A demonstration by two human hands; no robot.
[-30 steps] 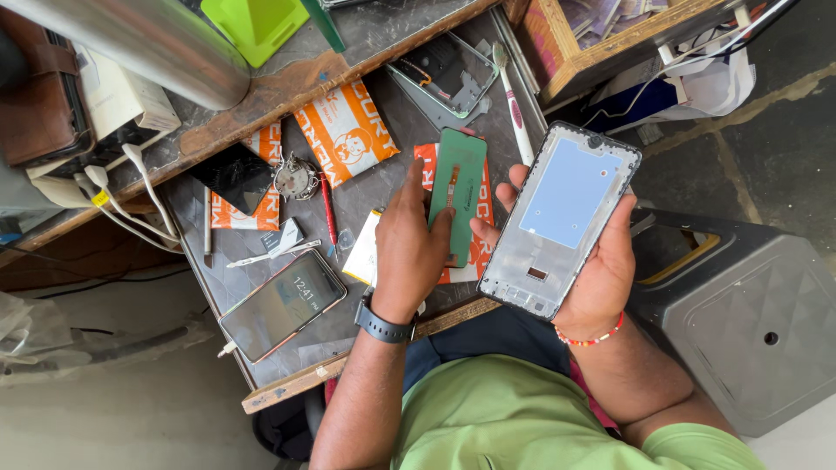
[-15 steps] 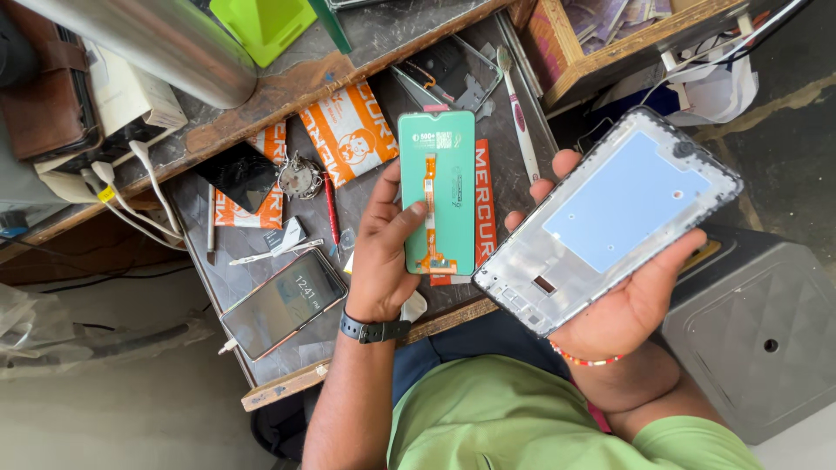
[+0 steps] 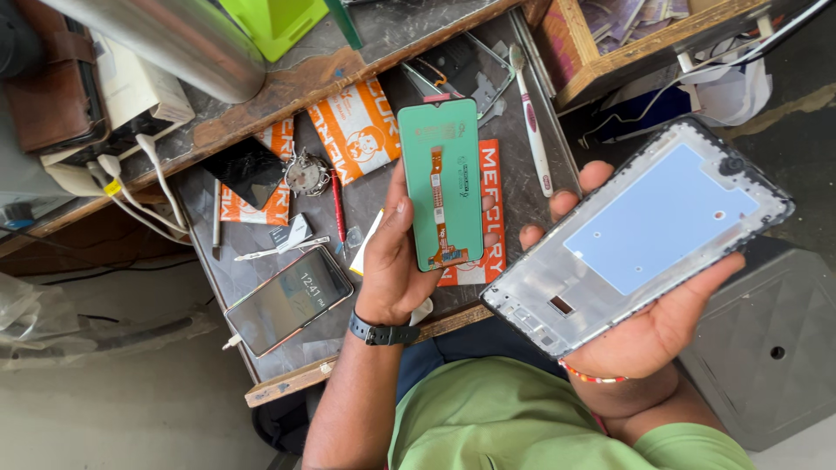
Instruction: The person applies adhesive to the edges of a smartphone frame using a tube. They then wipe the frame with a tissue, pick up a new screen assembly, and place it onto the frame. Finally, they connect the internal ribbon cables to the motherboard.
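Observation:
My left hand holds a phone display panel upright above the workbench, its green back and orange flex cable facing me. My right hand cradles a phone middle frame from below; the frame is silver with a pale blue sheet inside and a black rim. The two parts are apart, the frame lying to the right of the panel, past the bench's edge. A black watch sits on my left wrist and a beaded band on my right wrist.
On the grey metal workbench lie a lit phone, orange-and-white packets, a toothbrush, a red pen, a cracked black glass piece and white cables. A wooden tray sits at top right, a grey box at right.
My left hand has lifted the green panel off the bench and turned its back flat toward me. My right hand has swung the frame to the right and tilted it flatter.

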